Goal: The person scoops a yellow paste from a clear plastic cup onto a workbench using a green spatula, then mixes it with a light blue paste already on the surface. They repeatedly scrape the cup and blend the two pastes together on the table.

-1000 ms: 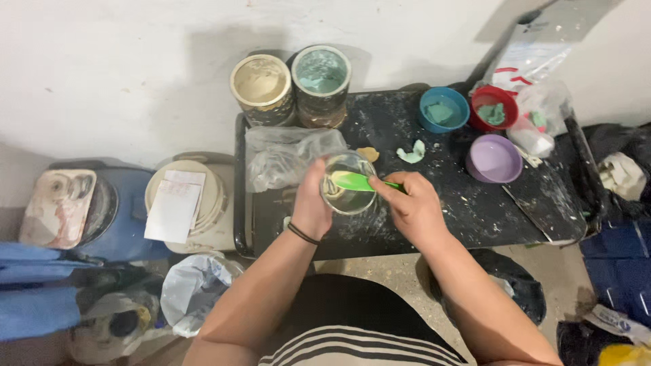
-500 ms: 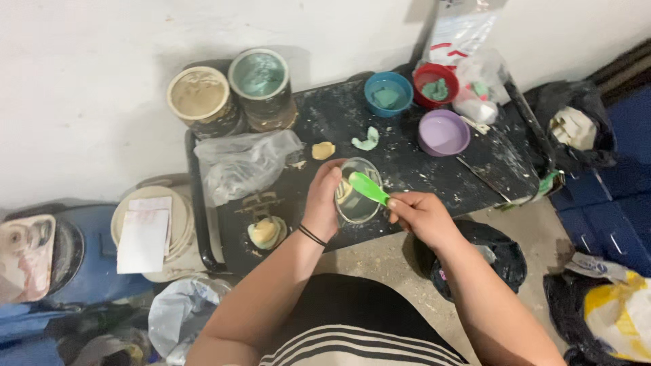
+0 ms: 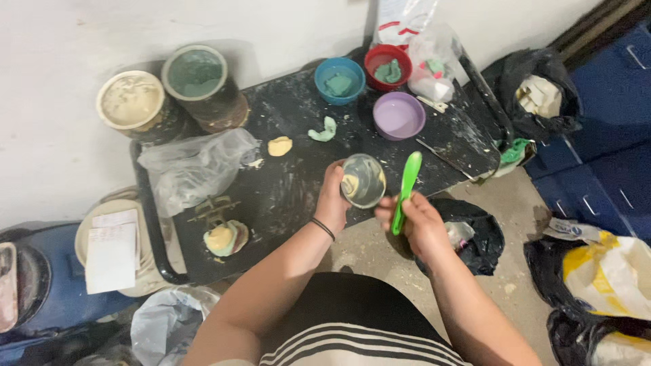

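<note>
Two hands meet over the near edge of the black, paint-flecked counter: your left hand is wrapped around a small clear cup, tilted so its mouth faces the camera, with a smear of pale yellow paste inside, while your right hand is closed on the handle of a green spatula, its blade pointing up and away just beside the cup, not touching it. Farther back on the counter sit a purple bowl, a blue bowl and a red bowl, the last two holding green lumps. Two open tins stand at the far left corner, and a crumpled clear plastic bag lies near them
</note>
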